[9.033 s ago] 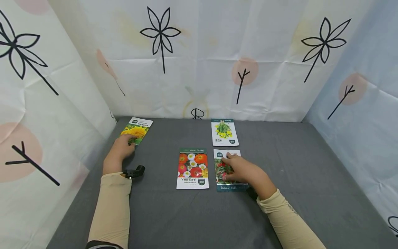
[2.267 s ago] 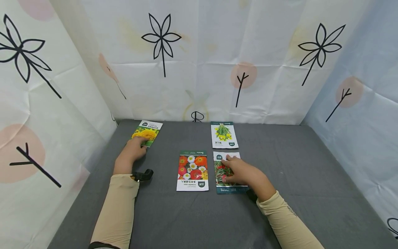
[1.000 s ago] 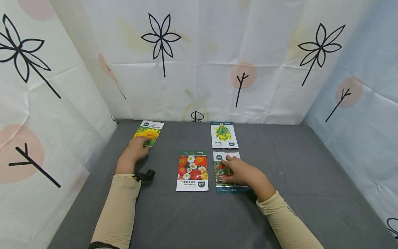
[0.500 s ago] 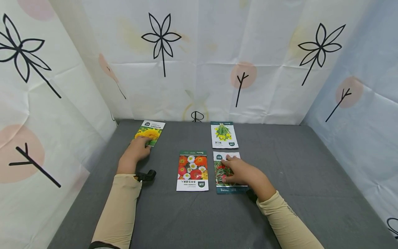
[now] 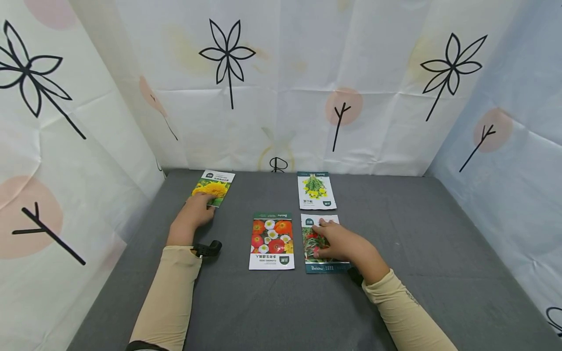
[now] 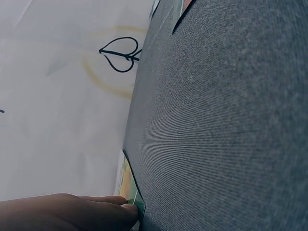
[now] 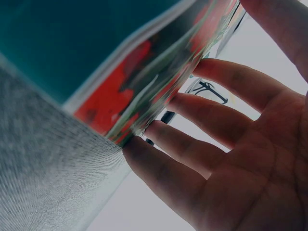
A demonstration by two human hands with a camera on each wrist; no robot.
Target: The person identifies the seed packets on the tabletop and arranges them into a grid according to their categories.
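Note:
On the left of the grey tabletop lies a slanted seed packet with a yellow flower picture point(image 5: 214, 189). My left hand point(image 5: 193, 218) rests its fingers on this packet's near end; in the left wrist view the fingers point(image 6: 113, 207) look fairly straight along it. To the right, a seed packet with red and green plants point(image 5: 309, 243) lies under my right hand point(image 5: 342, 243). That hand's fingers are spread with their tips on the packet; in the right wrist view the fingertips point(image 7: 137, 147) touch its printed face, and the palm is raised off it.
Between the hands lies a poppy seed packet point(image 5: 272, 241) with red, orange and white blooms. Behind the right hand's packet is a packet with yellow blossoms on green stems point(image 5: 317, 191). White fabric walls point(image 5: 281, 73) with plant drawings enclose the grey tabletop point(image 5: 246, 307).
My left hand has slid rightward together with the yellow-flower packet, only slightly in the last second. The right hand and the other packets hold their places.

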